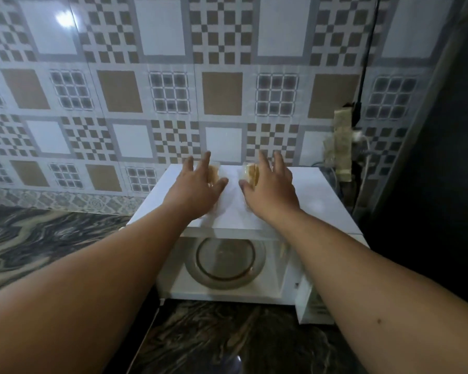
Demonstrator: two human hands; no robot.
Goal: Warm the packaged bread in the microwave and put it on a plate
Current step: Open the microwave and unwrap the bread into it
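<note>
Hands [200,184] over microwave [308,211] top.

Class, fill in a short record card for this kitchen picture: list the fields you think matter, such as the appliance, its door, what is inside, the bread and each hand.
appliance: white microwave on a marbled counter
door: open
inside: glass turntable, no bread on it
bread: two clear packets, left packet and right packet, on the microwave top
left hand: fingers spread over the left packet
right hand: fingers spread over the right packet
wall: patterned tiles
</note>
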